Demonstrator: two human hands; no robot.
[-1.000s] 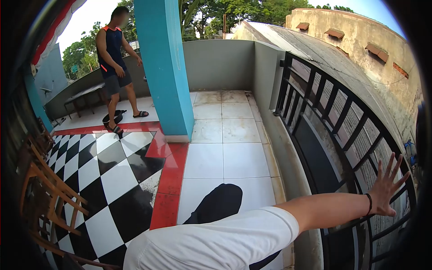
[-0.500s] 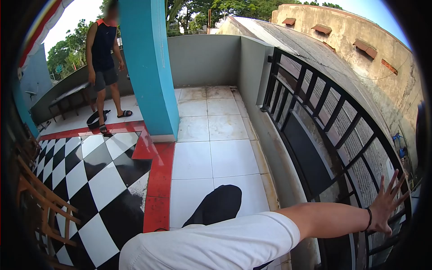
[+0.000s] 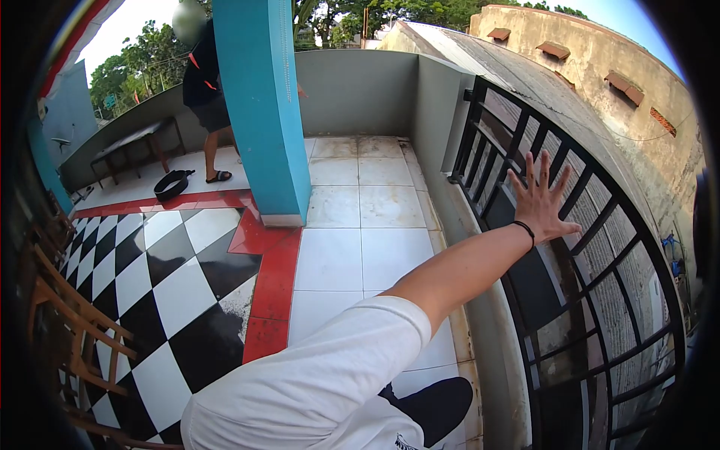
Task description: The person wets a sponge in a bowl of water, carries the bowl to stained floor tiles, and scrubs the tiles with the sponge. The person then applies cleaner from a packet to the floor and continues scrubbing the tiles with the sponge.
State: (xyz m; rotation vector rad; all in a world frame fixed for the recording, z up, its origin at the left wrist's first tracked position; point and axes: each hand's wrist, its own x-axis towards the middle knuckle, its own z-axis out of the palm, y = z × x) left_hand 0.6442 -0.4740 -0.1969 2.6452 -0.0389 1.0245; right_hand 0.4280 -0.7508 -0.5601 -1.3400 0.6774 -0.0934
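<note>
My left hand [image 3: 544,199] is stretched out at the end of my extended arm, its back toward me and its fingers spread wide. Nothing is held in it. In the head view it overlaps the black metal railing [image 3: 600,217]; whether the palm touches the bars I cannot tell. A thin dark wristband [image 3: 527,231] circles the wrist, and a white sleeve [image 3: 322,356] covers the upper arm. My right hand is out of view.
Another person [image 3: 206,86] stands partly behind a turquoise pillar [image 3: 259,112]. A black ring-shaped item [image 3: 173,184] lies on the floor by a bench [image 3: 135,141]. Wooden chairs [image 3: 75,315] line the left edge. A grey wall [image 3: 356,94] closes the far end.
My left hand has swung up and leftward along the railing, fingers still spread. The other person has stepped right, behind the pillar. My dark-clothed knee has shifted lower and to the right.
</note>
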